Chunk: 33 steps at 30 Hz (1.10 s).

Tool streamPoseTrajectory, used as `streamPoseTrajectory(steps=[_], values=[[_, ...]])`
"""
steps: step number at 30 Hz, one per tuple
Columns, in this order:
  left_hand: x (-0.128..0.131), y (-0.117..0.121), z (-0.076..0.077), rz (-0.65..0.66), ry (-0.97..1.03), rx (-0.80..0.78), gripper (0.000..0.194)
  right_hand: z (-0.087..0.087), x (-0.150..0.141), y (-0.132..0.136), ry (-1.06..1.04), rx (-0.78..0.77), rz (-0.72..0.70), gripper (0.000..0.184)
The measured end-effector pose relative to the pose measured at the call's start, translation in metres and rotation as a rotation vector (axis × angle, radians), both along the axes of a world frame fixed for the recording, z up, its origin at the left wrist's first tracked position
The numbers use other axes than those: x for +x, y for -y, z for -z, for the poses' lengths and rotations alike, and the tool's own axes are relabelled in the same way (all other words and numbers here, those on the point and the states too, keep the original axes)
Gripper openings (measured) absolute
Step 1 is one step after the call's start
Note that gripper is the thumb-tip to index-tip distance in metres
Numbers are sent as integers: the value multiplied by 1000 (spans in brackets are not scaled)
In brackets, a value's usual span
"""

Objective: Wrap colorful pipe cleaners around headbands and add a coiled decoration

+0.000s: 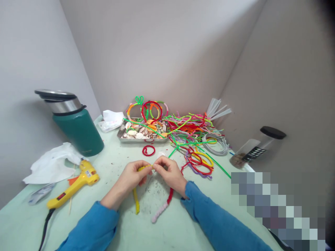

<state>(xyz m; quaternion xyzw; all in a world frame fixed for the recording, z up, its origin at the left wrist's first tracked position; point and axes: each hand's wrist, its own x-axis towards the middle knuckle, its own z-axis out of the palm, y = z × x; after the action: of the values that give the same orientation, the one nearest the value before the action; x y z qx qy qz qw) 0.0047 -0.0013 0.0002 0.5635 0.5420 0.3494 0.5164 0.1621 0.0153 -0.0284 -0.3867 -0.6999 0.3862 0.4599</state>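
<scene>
My left hand (pixel 137 173) is closed in a pinch on a yellow pipe cleaner (pixel 136 202), whose fuzzy tail hangs below the palm. Fingertip to fingertip with it, my right hand (pixel 169 171) also pinches, at the yellow end between the two hands. Below my right hand hangs a twisted length of red and pale pink pipe cleaner (pixel 160 212); where its upper end goes is hidden behind the hand. A small red pipe-cleaner ring (pixel 148 150) lies on the table just beyond my fingers.
A metal tray (pixel 143 140) of seashells stands at the back, with colourful hoops (pixel 151 111) behind. Heaped pipe cleaners (pixel 188 125) and a wire coil (pixel 216 144) lie right of it. At left are a yellow glue gun (pixel 74 184) and green bottle (pixel 78 130); at right, a clear jar (pixel 258 148).
</scene>
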Motion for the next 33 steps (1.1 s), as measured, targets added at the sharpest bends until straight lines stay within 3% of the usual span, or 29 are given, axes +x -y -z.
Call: streamPoseTrajectory(steps=[4, 14, 22, 33], values=[[0, 0, 0, -4, -7, 15, 30, 0, 0, -1, -39, -54, -30, 22], [2, 1, 0, -20, -3, 24, 29, 1, 0, -1, 8, 1, -44, 12], [-1, 2, -1, 55, -65, 25, 31, -3, 4, -2, 45, -42, -174, 12], [-3, -1, -2, 93, 140, -49, 36, 6, 5, -9, -92, -94, -51, 13]])
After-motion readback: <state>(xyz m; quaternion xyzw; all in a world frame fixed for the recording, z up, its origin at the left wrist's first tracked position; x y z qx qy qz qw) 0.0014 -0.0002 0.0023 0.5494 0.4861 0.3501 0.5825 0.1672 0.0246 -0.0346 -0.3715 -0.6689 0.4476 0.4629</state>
